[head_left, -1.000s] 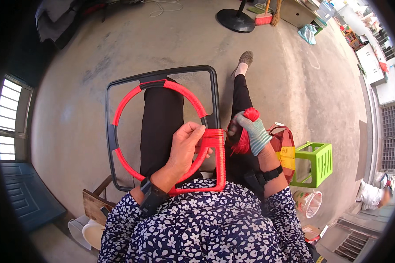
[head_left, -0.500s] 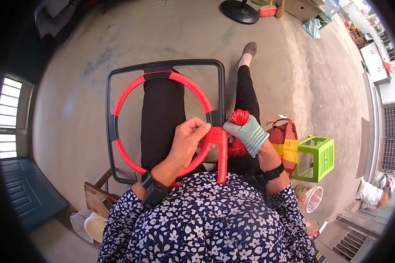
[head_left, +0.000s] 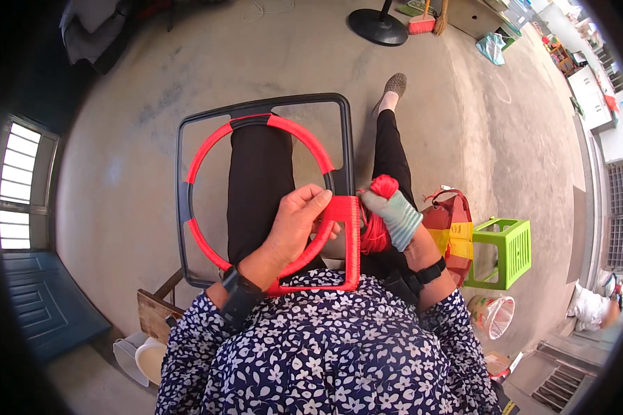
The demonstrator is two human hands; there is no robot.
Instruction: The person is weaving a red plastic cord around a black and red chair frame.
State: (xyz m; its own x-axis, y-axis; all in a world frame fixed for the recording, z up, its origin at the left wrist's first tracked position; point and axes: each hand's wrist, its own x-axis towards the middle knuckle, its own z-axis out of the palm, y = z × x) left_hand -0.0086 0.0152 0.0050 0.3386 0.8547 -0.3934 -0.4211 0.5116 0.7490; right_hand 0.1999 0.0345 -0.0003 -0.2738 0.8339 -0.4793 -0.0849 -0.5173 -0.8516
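Observation:
A black rounded frame [head_left: 350,138] with an inner ring rests on my lap, partly wound with red cord. Red wrapping [head_left: 308,142] covers stretches of the ring, the near right corner and the side bar below it. My bare left hand [head_left: 294,225] grips the ring at its right side, thumb on top and fingertips showing past the inner edge. On my right hand [head_left: 391,214] is a striped green-white glove. It is closed around a bundle of red cord [head_left: 375,232], just right of the wrapped bar, and part of the bundle bulges out above the fist.
To my right stand a red and yellow bag [head_left: 450,232], a green plastic stool [head_left: 509,252] and a lined waste bin [head_left: 491,315]. At lower left is a wooden stool [head_left: 156,315]. Ahead are a round black stand base [head_left: 377,28] and a red broom [head_left: 422,26].
My right hand has turned slightly and shifted a little right with the cord bundle. The frame has tilted slightly, showing more of its red near edge. My left hand keeps its grip.

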